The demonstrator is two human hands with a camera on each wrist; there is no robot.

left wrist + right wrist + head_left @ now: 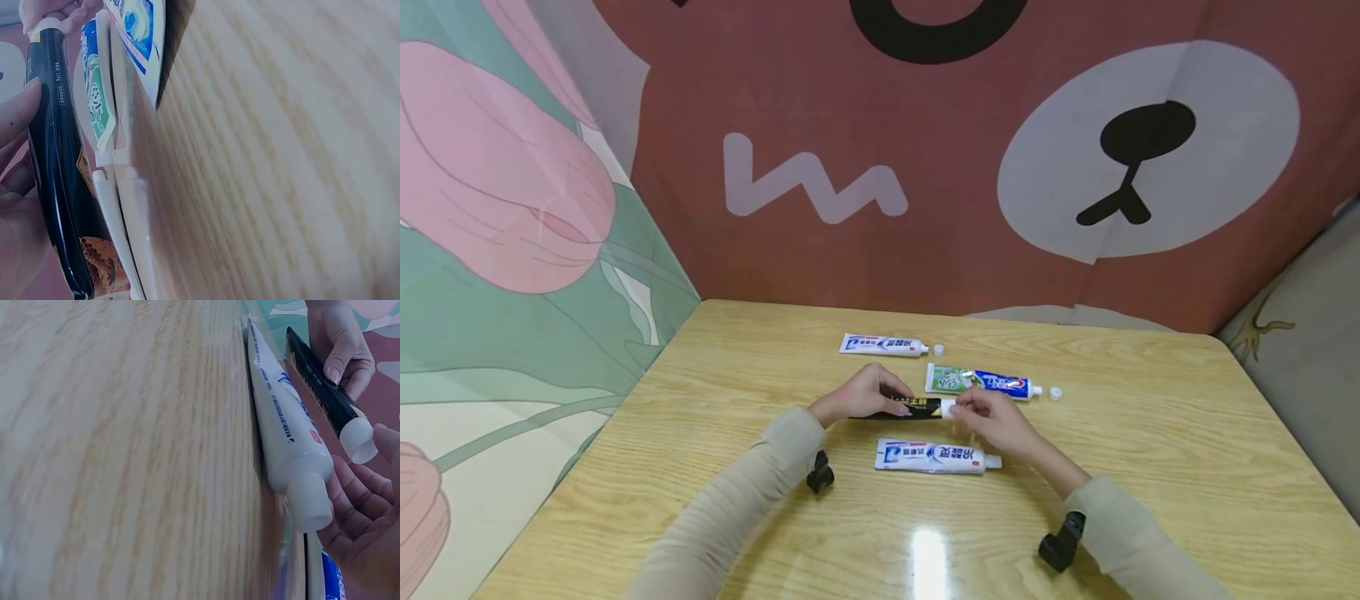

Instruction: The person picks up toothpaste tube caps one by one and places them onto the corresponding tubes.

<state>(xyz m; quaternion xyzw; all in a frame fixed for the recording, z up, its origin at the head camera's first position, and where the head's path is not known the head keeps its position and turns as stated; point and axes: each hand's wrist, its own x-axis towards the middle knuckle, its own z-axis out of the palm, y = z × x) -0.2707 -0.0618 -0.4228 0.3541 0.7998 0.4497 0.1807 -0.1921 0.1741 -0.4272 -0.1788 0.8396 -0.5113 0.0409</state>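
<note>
My left hand (867,393) holds a black toothpaste tube (53,125) along its body, its thumb lying on the near face. At the tube's right end is a white cap (358,440), which my right hand (1000,423) pinches between thumb and fingers. Nearer to me, a white toothpaste tube (925,457) lies flat with its cap (309,503) on. Just behind the black tube rests a green and blue toothpaste tube (977,382), uncapped, its loose cap (1056,393) to the right.
Farther back lies another white toothpaste tube (882,345), nozzle bare, with a small white cap (938,350) beside it. All sit on a wood-grain table (760,375). A printed bear backdrop (955,208) rises at the table's back edge.
</note>
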